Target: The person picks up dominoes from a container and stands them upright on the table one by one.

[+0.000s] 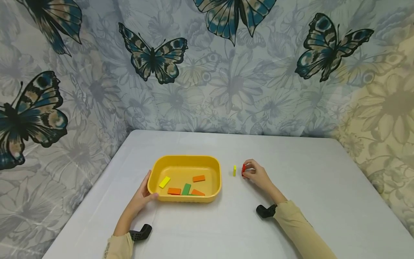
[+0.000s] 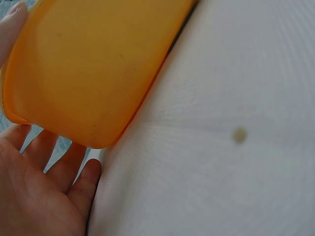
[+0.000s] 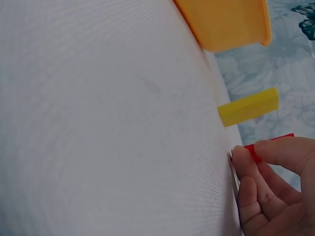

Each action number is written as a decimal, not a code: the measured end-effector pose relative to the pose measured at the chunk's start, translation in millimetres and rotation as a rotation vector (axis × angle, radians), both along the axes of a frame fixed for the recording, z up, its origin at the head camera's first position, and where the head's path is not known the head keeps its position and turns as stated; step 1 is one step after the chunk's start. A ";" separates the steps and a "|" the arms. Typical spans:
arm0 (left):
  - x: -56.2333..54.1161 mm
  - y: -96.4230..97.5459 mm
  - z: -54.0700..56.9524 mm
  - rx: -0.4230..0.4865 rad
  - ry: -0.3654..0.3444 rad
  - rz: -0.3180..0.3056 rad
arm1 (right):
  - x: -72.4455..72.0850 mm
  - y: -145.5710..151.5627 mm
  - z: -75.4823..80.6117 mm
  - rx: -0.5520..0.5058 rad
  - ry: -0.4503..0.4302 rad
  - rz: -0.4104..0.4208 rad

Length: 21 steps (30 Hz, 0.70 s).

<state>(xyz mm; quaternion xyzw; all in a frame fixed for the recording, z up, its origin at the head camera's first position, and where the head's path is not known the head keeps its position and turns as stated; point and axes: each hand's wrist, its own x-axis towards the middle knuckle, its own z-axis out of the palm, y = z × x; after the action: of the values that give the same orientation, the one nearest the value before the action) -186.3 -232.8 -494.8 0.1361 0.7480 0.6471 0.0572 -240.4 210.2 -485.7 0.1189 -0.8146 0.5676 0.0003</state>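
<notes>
My left hand holds a yellow plastic tray at its near left corner. Its thumb lies against the near side and the fingers along the left end, as the tray wall shows in the left wrist view. To the right of the tray, my right hand pinches a thin red block between thumb and fingers, low over the table. Part of the red block is hidden by the fingers. Just left of it a yellow block stands upright on end, apart from the hand.
Inside the tray lie several flat blocks: a yellow block, a green block and orange ones such as the orange block. The white table meets a butterfly-patterned backdrop. Both wrists wear black mounts.
</notes>
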 end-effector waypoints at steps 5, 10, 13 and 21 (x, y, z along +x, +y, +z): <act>-0.4 -0.8 -1.3 0.004 -0.007 0.001 | -1.0 1.2 -1.4 0.022 -0.003 -0.010; -0.5 -2.2 -1.9 -0.002 -0.007 0.003 | -3.1 2.0 -2.1 0.031 -0.015 -0.015; -1.1 -2.5 -1.6 -0.009 -0.005 0.003 | -4.1 1.9 -1.7 0.022 -0.021 -0.015; -3.8 -3.7 -2.5 0.005 0.004 -0.004 | -3.8 0.2 -2.0 0.066 -0.059 -0.025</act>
<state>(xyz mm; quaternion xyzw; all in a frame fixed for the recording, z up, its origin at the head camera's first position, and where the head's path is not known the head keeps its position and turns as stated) -190.1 -236.5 -497.3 0.1391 0.7463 0.6485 0.0567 -244.2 210.3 -487.8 0.0916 -0.8339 0.5438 -0.0205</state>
